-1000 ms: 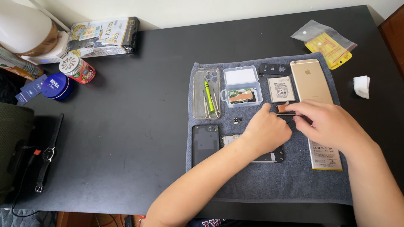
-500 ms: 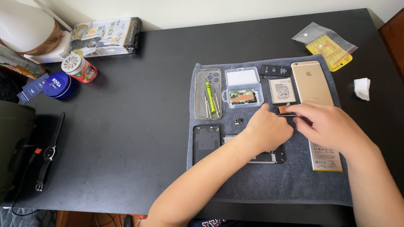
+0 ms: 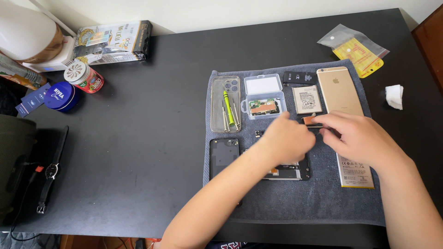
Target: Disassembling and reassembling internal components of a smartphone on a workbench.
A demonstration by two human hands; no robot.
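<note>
My left hand and my right hand meet over a grey cloth mat. Between their fingertips they pinch a small brown-and-dark part. An opened black phone lies partly hidden under my left hand. A long battery sticks out below my right hand. Just beyond the hands lie a gold phone face down and a smaller battery.
On the mat are a clear phone case holding a green screwdriver, a small clear box with a circuit board, and a black back cover. Off the mat: plastic bag, white tissue, blue tin, red can, watch.
Both hands stay almost in place on the small part; the fingers shift only slightly.
</note>
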